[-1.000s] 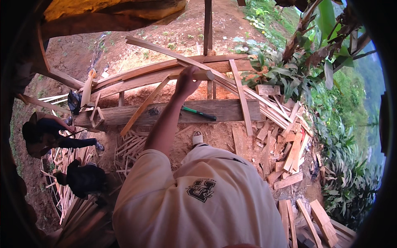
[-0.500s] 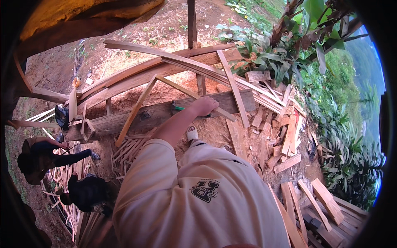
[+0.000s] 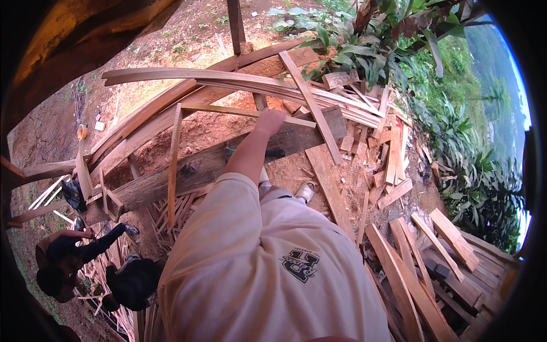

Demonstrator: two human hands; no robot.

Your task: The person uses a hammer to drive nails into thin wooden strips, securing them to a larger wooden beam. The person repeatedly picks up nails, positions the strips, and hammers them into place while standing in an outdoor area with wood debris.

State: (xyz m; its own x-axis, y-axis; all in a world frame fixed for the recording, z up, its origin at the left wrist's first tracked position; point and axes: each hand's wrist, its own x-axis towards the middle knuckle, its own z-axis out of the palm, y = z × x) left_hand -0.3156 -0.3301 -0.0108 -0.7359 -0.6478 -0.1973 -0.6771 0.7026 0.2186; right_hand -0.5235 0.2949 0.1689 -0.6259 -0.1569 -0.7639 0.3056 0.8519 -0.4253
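Over the counter's (image 3: 213, 165) far edge, a strip (image 3: 222, 109) running left to right is gripped nearer its right end by the left hand (image 3: 270, 121), fingers (image 3: 276, 115) closed around it.

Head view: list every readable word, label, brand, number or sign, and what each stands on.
Beige short-sleeved fabric shirt: large dark block-lettered emblem, readable in part; wording withheld.
Same shirt: small dark line of print above it, too small to read.
No other readable text shows.
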